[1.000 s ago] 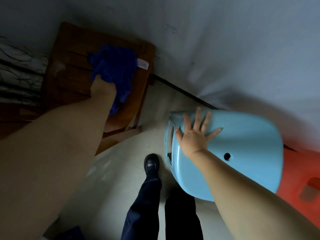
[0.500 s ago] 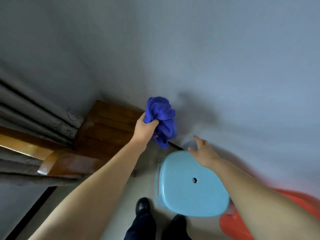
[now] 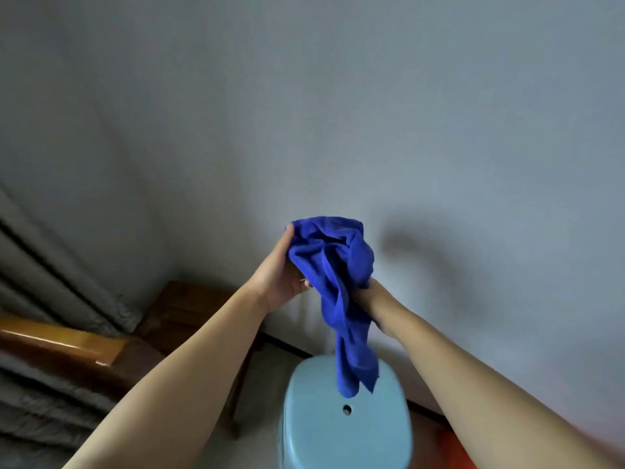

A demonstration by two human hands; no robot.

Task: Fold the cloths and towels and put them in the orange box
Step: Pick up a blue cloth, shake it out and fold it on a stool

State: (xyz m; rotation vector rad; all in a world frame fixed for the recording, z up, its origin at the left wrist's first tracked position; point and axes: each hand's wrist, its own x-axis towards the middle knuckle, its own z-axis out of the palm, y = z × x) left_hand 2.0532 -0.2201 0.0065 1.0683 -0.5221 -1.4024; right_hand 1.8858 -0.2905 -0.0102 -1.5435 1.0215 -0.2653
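Both hands raised: left hand grips blue cloth; right hand (mostly hidden) — fingers' state unclear; cloth dangles over stool.

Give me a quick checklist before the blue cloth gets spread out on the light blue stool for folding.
1. Cloth held: ok. The left hand grips the bunched blue cloth near its top.
2. Second grip: cannot tell. The right hand is mostly hidden behind the cloth.
3. Cloth opened flat: not ok. It hangs crumpled, its tail dangling in front of the light blue stool.
4. Stool seat free: ok. Nothing lies on the part in view.
5. Orange box within reach: cannot tell. Only an orange sliver shows at the bottom edge.
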